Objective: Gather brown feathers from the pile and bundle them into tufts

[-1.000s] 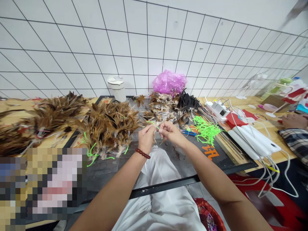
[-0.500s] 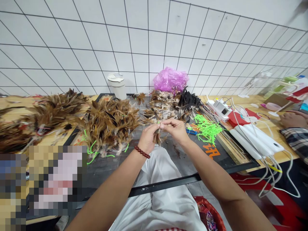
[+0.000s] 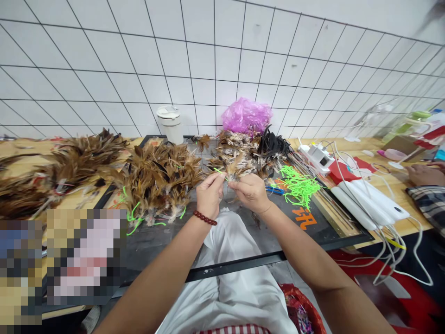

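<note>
My left hand (image 3: 209, 195), with a dark red bead bracelet (image 3: 204, 217) at the wrist, pinches a short bright green string (image 3: 219, 170). Just to its right, my right hand (image 3: 253, 192) is closed on a small tuft of brown feathers (image 3: 237, 167). The string runs toward the tuft; my fingers partly hide where the two meet. Left of my hands lies a big heap of brown feathers (image 3: 156, 174). Beyond them is a pile of pale and brown feathers (image 3: 231, 146). A loose pile of green strings (image 3: 300, 185) lies to the right, beside a blue cutter (image 3: 274, 190).
A white lidded cup (image 3: 171, 125) and a pink plastic bag (image 3: 246, 115) stand by the tiled wall. Black feathers (image 3: 274, 146) lie near the bag. White power banks (image 3: 373, 204) with tangled cables sit at right, near another person's sleeve (image 3: 429, 204). A red-lined bin (image 3: 302, 308) is below.
My hands have moved slightly apart, the left one leftward. The green string now stretches from the left fingertips, and the feather tuft has turned upward at the right hand.
</note>
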### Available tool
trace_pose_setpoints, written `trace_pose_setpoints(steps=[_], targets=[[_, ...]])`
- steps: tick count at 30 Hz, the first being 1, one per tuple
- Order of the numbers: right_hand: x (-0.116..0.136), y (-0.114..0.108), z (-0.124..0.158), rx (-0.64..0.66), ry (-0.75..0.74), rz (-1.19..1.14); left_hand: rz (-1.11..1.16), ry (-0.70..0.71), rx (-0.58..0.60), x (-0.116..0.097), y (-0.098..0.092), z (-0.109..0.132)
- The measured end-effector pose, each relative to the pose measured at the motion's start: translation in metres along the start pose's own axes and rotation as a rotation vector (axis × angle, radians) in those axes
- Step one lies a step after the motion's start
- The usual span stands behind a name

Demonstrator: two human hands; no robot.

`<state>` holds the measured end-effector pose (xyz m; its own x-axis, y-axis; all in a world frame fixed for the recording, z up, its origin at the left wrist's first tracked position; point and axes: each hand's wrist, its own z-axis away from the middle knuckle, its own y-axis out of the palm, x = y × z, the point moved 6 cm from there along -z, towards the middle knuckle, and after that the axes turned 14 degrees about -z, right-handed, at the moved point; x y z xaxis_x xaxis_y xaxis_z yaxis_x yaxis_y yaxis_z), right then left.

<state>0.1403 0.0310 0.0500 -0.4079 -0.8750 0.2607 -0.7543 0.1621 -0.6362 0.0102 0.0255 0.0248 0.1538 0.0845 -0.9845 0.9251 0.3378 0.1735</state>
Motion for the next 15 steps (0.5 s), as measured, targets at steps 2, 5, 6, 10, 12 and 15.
trace_pose_setpoints(steps=[2,5,6,10,12,15], targets=[[0.002,0.001,0.0,-0.002,-0.021,0.03,0.053,0.025,0.019,-0.005,0.001,0.002],[0.004,0.002,0.0,0.022,-0.045,0.065,0.039,0.06,0.123,-0.009,0.005,0.002],[0.005,0.003,0.0,0.043,-0.066,0.078,0.037,0.025,0.168,-0.006,0.006,0.0],[0.012,0.01,0.002,0.157,-0.177,0.093,0.09,-0.255,0.304,0.017,0.007,-0.007],[0.013,0.012,0.003,0.186,-0.199,0.058,0.109,-0.363,0.346,0.024,0.005,-0.008],[0.008,0.007,0.002,0.14,-0.162,-0.001,0.073,-0.366,0.377,0.025,0.004,-0.009]])
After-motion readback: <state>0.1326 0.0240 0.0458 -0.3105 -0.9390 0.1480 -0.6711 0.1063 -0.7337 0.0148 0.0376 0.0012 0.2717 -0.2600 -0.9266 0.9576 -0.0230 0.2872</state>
